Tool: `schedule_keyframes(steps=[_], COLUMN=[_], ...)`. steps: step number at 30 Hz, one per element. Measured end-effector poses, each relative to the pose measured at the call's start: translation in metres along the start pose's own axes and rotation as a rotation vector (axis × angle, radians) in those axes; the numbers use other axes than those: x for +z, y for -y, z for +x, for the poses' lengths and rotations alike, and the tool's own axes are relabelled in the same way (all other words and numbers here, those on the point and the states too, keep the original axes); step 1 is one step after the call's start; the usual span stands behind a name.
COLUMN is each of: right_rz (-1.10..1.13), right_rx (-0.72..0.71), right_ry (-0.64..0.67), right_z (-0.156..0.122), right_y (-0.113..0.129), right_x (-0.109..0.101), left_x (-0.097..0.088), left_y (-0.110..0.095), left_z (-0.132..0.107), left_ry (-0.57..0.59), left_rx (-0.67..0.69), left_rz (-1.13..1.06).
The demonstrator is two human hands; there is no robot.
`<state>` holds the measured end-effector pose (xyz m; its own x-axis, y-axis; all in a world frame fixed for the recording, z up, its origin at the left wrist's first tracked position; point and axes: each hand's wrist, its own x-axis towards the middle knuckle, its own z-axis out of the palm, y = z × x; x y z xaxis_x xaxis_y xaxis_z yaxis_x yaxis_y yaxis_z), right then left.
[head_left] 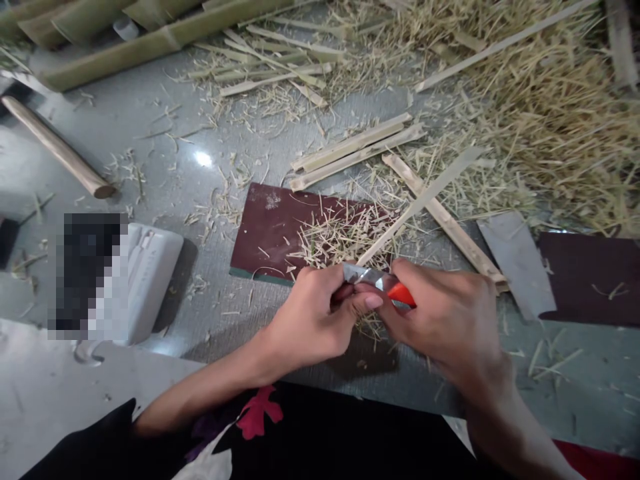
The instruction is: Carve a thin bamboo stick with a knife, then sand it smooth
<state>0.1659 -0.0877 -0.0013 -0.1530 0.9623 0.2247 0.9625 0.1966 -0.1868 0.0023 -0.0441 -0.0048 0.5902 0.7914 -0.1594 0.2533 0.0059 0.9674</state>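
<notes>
Head view: the left hand (320, 317) is curled with its thumb beside the blade of an orange-handled knife (383, 280), while the right hand (445, 307) is closed round the handle. A pale strip (440, 185) runs from between the hands toward the far right; how tightly the left fingers pinch it is hidden. Just beyond, a dark red block (265, 227) lies on the grey table (165, 160) and bears a loose heap of shavings (345, 233). Two split pieces (357, 159) lie behind it, and a longer stick (457, 227) slants under the strip. To the right, a flat grey plate (520, 267) partly covers another dark red slab (590, 277). On the left are a white device (157, 280), partly blurred out, and a wooden rod (55, 143). At far left, a small whitish cylinder (125, 28) sits among green bamboo lengths (125, 57).
</notes>
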Motion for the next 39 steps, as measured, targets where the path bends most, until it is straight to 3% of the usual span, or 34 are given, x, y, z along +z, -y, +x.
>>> schedule_keyframes(steps=[5,11,14,22,27,39], right_rz=[-0.043,-0.037,0.038,0.126,0.052,-0.107], right_rx=[0.07,0.05,0.029,0.04,0.068,0.12], right_ry=[0.006,0.039,0.066,0.067,0.031,-0.012], right_z=[-0.001,-0.0011,-0.0003,-0.0012,-0.0021,-0.0028], right_y=[0.0015,-0.0003,-0.0001,0.0021,0.0024,0.0082], right_x=[0.001,-0.0001,-0.0007,0.0008,0.0013,0.003], left_x=[0.0037,0.0037,0.0032,-0.0019,-0.0035,0.0016], left_y=[0.0008,0.0032,0.0017,0.0036,0.0058,0.0035], left_z=[0.0023,0.0003,-0.0019,-0.0012,0.002,0.0022], left_ry=[-0.066,-0.041,0.024,0.055,0.042,-0.053], left_rx=[-0.012,-0.091,-0.127,-0.005,0.031,-0.042], left_rz=[0.06,0.014,-0.074,0.025,0.095,0.099])
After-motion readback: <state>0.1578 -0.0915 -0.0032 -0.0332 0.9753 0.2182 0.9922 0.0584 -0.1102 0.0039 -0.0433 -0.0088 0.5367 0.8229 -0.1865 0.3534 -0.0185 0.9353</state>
